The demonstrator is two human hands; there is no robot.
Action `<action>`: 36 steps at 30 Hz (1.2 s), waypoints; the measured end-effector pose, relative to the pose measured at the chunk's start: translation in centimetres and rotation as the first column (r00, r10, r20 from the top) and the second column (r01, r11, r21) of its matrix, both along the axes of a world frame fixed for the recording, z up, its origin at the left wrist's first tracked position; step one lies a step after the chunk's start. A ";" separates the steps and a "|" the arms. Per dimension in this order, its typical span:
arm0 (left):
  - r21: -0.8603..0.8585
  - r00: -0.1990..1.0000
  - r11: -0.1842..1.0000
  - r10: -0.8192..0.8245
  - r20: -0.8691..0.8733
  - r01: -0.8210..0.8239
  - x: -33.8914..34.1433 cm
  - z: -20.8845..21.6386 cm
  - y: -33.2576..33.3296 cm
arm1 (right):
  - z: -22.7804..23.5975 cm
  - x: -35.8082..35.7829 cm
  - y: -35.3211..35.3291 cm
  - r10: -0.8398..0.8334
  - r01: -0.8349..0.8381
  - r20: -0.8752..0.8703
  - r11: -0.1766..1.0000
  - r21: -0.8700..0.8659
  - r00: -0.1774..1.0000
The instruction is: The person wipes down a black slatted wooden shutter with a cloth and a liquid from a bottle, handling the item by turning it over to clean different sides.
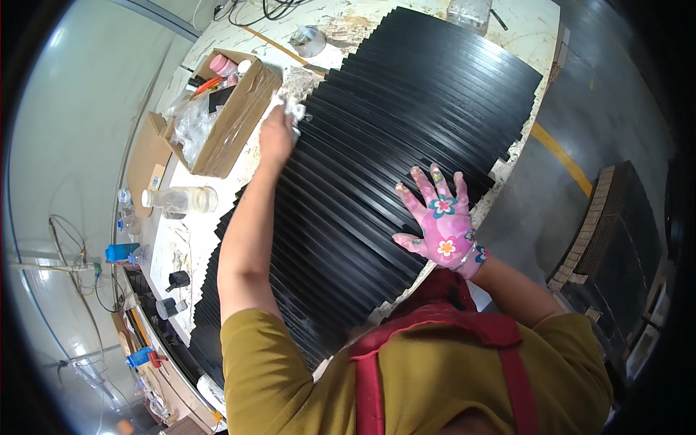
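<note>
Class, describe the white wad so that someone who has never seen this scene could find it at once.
Start with the broad spread of black strips across the table. Follow their left side up to the bare left hand, near the open cardboard box. In that hand is the white wad, its crumpled shape setting it apart from the straight, dark strips beside it.

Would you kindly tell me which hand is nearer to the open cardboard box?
The left hand is nearer, just to the right of the cardboard box; the right hand lies spread on the black strips, farther right.
</note>
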State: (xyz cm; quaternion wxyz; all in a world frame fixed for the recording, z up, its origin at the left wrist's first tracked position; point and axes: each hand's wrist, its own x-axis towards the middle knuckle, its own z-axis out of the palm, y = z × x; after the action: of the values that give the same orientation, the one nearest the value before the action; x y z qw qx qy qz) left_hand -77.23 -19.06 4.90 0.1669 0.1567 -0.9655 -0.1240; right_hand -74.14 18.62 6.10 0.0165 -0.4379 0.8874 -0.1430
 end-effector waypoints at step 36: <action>-0.249 0.971 0.947 -0.164 0.173 0.205 2.9 -4.8 7.3 | -2.1 -8.2 -9.2 0.328 -0.340 -0.131 0.937 -0.085 0.936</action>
State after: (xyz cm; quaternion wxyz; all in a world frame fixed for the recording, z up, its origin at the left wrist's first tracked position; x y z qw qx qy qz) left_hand -74.35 -11.75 0.09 0.1009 0.0506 -0.9936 0.0033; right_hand -82.29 9.41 3.99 -0.0337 -0.5900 0.7907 -0.1599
